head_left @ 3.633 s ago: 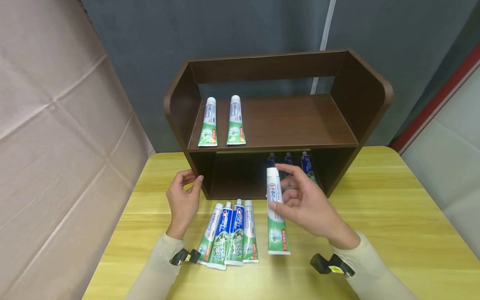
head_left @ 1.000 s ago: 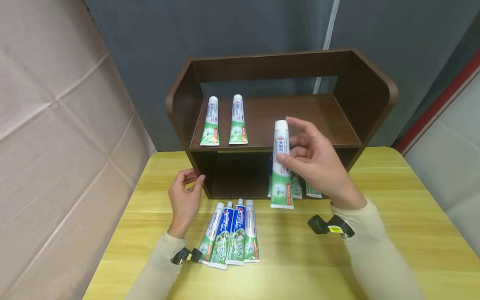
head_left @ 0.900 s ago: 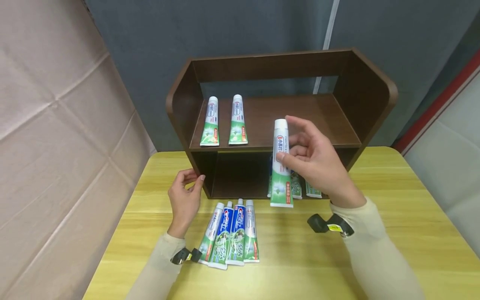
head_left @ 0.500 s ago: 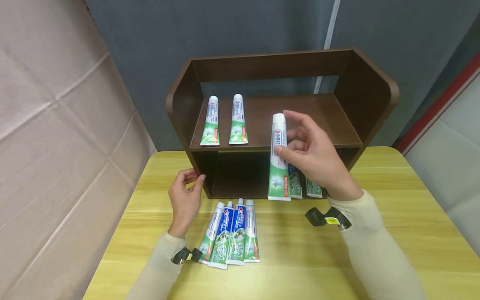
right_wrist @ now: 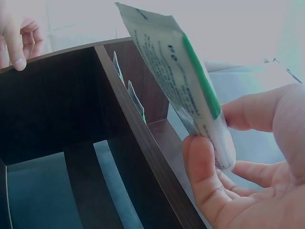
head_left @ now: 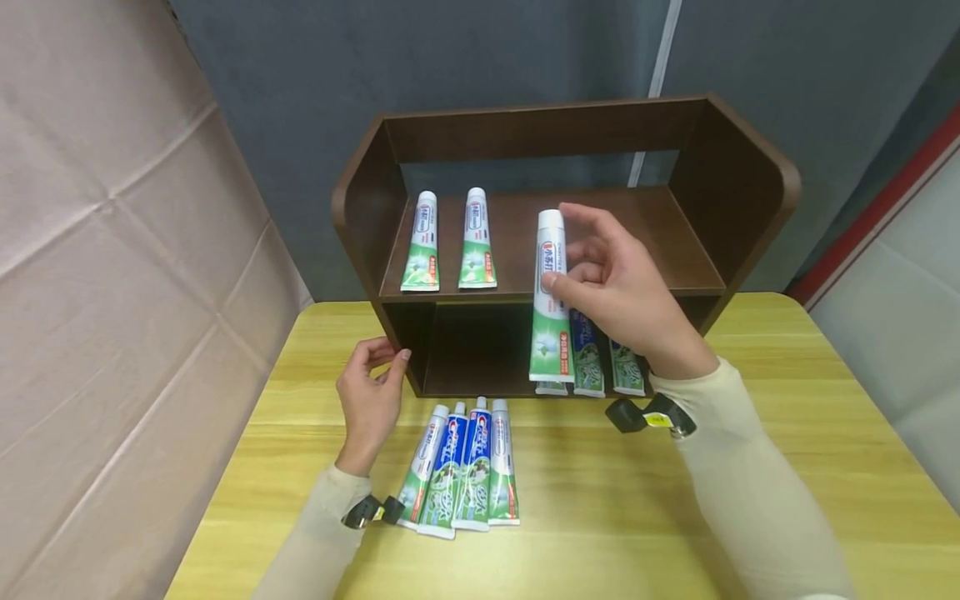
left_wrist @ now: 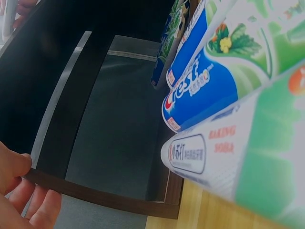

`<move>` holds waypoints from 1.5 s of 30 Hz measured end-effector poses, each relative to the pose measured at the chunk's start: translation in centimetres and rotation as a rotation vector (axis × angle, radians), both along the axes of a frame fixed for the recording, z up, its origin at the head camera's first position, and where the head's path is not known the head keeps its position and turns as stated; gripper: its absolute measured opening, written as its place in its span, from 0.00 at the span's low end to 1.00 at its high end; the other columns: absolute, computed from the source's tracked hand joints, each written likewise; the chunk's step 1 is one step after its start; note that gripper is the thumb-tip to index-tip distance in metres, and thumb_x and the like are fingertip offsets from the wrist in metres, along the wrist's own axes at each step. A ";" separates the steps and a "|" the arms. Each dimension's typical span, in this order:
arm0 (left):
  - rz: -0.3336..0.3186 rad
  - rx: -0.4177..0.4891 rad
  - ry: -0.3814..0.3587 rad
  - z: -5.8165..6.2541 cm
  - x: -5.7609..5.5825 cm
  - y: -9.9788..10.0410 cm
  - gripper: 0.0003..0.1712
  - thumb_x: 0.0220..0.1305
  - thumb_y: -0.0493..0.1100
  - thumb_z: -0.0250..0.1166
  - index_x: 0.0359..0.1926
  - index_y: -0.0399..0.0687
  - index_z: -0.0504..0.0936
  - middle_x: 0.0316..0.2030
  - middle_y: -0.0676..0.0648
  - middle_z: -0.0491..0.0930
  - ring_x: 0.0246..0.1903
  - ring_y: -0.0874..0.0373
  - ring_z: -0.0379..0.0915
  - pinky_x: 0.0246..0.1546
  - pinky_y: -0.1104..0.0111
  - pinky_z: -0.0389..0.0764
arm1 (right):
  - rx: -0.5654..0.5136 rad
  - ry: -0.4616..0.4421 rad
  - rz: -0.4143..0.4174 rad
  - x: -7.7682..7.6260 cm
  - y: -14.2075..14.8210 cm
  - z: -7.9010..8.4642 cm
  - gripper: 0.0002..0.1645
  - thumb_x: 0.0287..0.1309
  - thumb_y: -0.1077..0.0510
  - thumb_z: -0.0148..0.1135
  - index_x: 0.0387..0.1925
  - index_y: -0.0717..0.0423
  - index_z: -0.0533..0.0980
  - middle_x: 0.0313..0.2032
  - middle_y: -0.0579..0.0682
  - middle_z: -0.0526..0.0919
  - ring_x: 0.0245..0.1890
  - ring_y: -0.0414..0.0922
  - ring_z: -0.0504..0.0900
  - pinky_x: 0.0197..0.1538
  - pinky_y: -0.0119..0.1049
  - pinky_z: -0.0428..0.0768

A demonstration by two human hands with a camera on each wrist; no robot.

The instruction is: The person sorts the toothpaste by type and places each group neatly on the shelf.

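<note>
My right hand (head_left: 622, 287) pinches a white-and-green toothpaste tube (head_left: 552, 333) between thumb and fingers, cap up. The tube hangs in front of the upper shelf board; the right wrist view shows the printed back of the tube (right_wrist: 167, 67). My left hand (head_left: 369, 398) grips the left side panel of the brown shelf (head_left: 581, 242), thumb and fingers on opposite faces of its edge (left_wrist: 102, 198). Two matching tubes, a left one (head_left: 423, 242) and a right one (head_left: 476, 240), lie on the upper board at the left.
Several toothpaste tubes (head_left: 474, 475), blue-green and white-green, lie side by side on the yellow table (head_left: 600, 517) before the shelf. Further tubes (head_left: 588, 367) lie in the lower compartment's right part, partly hidden by the held tube and right hand. A pale wall (head_left: 127, 292) stands left.
My right hand has raised the held toothpaste tube from over the table to the upper board's height, lately drifting slightly left. The left hand stays on the side panel.
</note>
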State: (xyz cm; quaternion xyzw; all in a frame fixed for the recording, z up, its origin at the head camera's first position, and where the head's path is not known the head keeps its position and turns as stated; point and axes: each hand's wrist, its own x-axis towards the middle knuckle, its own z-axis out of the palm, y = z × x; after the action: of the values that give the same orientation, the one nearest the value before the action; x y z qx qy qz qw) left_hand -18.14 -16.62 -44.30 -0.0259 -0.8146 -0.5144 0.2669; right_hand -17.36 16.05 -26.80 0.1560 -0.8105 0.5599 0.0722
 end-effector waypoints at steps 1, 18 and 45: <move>-0.002 0.001 0.003 0.0 0.0 0.0 0.16 0.70 0.45 0.73 0.53 0.43 0.83 0.46 0.45 0.87 0.47 0.53 0.86 0.44 0.76 0.87 | 0.000 0.001 0.001 -0.1 0.0 0.1 0.43 0.68 0.60 0.70 0.78 0.41 0.62 0.51 0.55 0.84 0.39 0.49 0.89 0.44 0.35 0.90; -0.007 0.017 0.012 -0.1 -0.1 0.0 0.16 0.70 0.43 0.73 0.53 0.41 0.83 0.46 0.44 0.87 0.46 0.51 0.86 0.43 0.80 0.85 | 0.050 -0.024 -0.017 -1.9 -0.2 1.3 0.42 0.69 0.54 0.69 0.79 0.38 0.61 0.52 0.54 0.83 0.40 0.50 0.87 0.46 0.39 0.89; -0.013 0.027 0.026 -0.3 -0.2 0.0 0.16 0.70 0.43 0.73 0.53 0.40 0.83 0.46 0.43 0.87 0.46 0.52 0.85 0.45 0.79 0.86 | 0.054 -0.074 -0.007 -5.2 -0.4 2.4 0.44 0.70 0.55 0.69 0.80 0.42 0.59 0.53 0.56 0.82 0.42 0.50 0.86 0.43 0.37 0.88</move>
State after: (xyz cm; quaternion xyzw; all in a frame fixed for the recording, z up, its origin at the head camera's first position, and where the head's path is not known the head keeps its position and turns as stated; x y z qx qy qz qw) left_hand -18.38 -16.62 -44.56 -0.0346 -0.8037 -0.5268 0.2746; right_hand -22.61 15.69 -24.41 0.1342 -0.8280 0.5430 0.0399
